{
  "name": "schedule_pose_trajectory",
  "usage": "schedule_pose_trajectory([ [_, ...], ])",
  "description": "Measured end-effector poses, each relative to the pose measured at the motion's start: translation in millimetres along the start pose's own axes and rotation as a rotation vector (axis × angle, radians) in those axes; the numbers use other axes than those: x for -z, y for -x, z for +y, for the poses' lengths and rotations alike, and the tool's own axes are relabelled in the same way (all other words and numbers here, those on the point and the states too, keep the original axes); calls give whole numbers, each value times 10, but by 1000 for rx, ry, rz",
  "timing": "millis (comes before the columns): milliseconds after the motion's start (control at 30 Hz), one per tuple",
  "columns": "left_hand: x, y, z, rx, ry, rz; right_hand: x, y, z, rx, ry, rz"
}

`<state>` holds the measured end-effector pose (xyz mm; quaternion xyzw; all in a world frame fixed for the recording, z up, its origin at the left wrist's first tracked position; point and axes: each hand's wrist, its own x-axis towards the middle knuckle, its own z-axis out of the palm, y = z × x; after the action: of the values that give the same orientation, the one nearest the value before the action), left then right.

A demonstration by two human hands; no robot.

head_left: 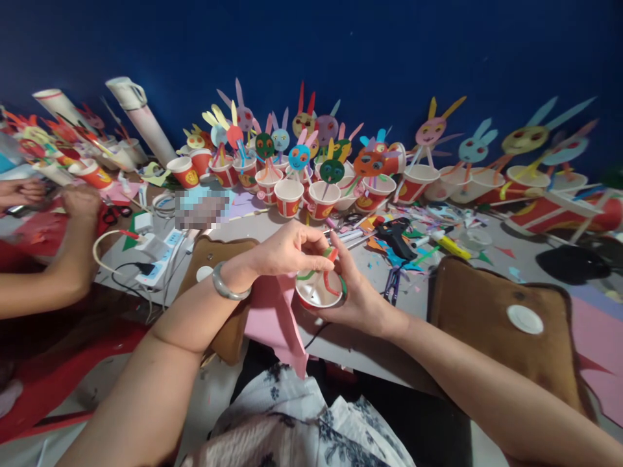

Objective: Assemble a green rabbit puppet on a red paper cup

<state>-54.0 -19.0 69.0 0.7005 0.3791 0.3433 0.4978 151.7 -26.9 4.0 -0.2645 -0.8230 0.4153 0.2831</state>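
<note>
My right hand (pixel 357 295) cups a small red paper cup (pixel 318 292) from the right, its open mouth facing me, with green and red paper strips inside. My left hand (pixel 287 250), a silver bangle on its wrist, pinches a strip at the cup's upper rim. A pink paper sheet (pixel 277 318) hangs over the table edge below my left hand.
Several red cups with paper rabbit faces on sticks (pixel 296 175) line the back of the table. A black glue gun (pixel 396 237), pens and paper scraps lie ahead. Brown heat pads (pixel 496 324) sit right and left. Another person's hands (pixel 73 207) work at far left beside a power strip (pixel 158 256).
</note>
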Motion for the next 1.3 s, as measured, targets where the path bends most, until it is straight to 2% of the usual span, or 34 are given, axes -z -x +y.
schedule_pose_trajectory([
  [400, -20, -23, -77, -4, -22, 92, 11, -13, 17, -37, -63, 60],
  [733, -44, -45, -102, -14, 1, 143, 35, -22, 105, 33, -73, 88],
  [1033, -11, -89, -176, -12, 39, 143, 27, -64, 142, 38, -153, 77],
  [1300, -51, -101, -203, -44, 74, 162, 46, -70, 155, 57, -79, 89],
])
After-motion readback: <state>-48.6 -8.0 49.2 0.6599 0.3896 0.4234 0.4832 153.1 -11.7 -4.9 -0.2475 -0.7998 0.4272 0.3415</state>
